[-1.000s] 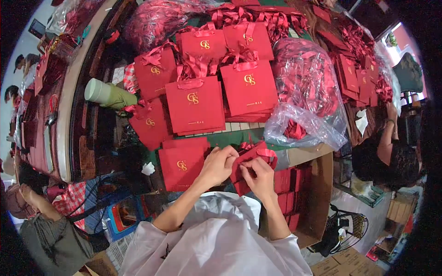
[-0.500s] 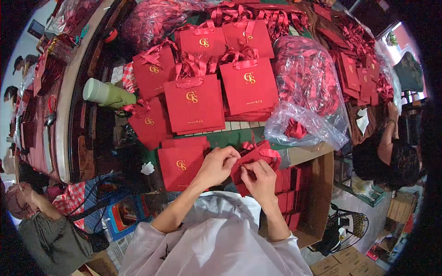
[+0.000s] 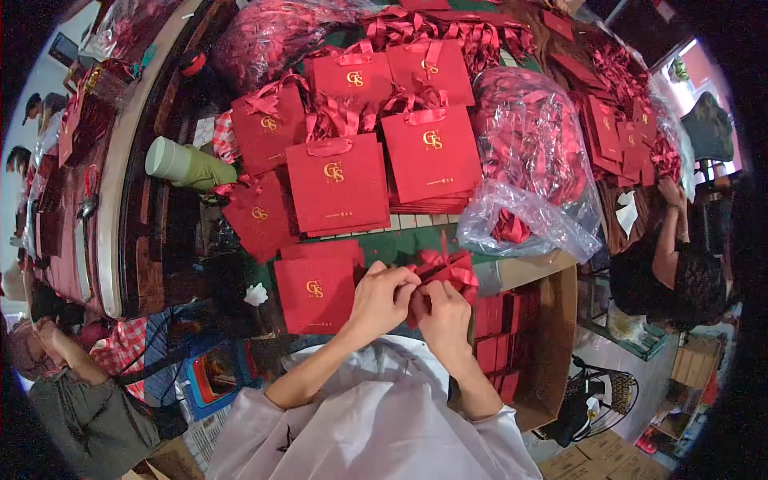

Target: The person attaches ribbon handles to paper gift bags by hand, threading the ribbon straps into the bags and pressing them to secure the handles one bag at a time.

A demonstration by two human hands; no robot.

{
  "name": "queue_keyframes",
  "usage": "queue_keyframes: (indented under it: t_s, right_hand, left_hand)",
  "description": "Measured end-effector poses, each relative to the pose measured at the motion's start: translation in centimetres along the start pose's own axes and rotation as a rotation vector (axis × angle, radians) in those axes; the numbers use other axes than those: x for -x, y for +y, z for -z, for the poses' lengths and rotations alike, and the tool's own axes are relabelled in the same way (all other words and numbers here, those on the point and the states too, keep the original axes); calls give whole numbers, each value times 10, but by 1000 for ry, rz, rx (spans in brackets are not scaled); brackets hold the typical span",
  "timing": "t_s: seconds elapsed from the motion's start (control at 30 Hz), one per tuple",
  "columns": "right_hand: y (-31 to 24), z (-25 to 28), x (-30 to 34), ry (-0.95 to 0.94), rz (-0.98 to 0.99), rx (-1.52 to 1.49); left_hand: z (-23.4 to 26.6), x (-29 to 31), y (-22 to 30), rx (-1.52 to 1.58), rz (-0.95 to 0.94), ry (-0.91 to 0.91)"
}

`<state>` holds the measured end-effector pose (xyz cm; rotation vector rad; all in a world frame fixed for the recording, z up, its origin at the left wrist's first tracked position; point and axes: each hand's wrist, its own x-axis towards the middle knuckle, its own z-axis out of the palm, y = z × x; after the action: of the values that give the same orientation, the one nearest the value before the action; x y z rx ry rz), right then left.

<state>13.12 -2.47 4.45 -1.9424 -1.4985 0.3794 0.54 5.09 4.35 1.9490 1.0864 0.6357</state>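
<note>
Between my hands a small red paper bag [image 3: 458,262] with a glossy red ribbon handle [image 3: 464,277] is held tilted, mostly covered by my fingers. My left hand [image 3: 386,298] is closed, thumb and forefinger pinching at the bag's near side. Close against it, my right hand [image 3: 442,320] is also closed, its fingertips meeting the left's at the bag. Whether they grip paper or ribbon there is hidden. Left of my left hand lies a stack of flat red bags [image 3: 318,292] with gold lettering and no ribbons showing.
Ribboned red bags [image 3: 338,188] lie in stacks beyond my hands. A clear plastic sack of red ribbons [image 3: 534,144] sits at their right. An open cardboard box [image 3: 556,344] holding red bags stands by my right forearm. A green bottle [image 3: 192,164] lies left; other people sit at both sides.
My hands have come closer together, the right one moving left and slightly down. The bag has tipped, so less of its front shows and its ribbon sits lower.
</note>
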Motion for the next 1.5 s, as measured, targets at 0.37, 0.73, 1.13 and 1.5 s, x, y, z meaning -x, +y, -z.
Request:
queue_keyframes:
  t_s: [0.37, 0.73, 1.13, 1.5]
  right_hand:
    - [16, 1, -3, 6, 15, -177]
    - [25, 29, -42, -157, 239, -96]
    - [59, 24, -71, -619, 170, -266]
    - [64, -5, -80, -365, -125, -510]
  left_hand:
    - [3, 2, -7, 23, -10, -64]
    - [-10, 6, -12, 1, -87, 36]
    - [-24, 8, -16, -111, -417, 85]
    - [-22, 7, -8, -12, -246, 73]
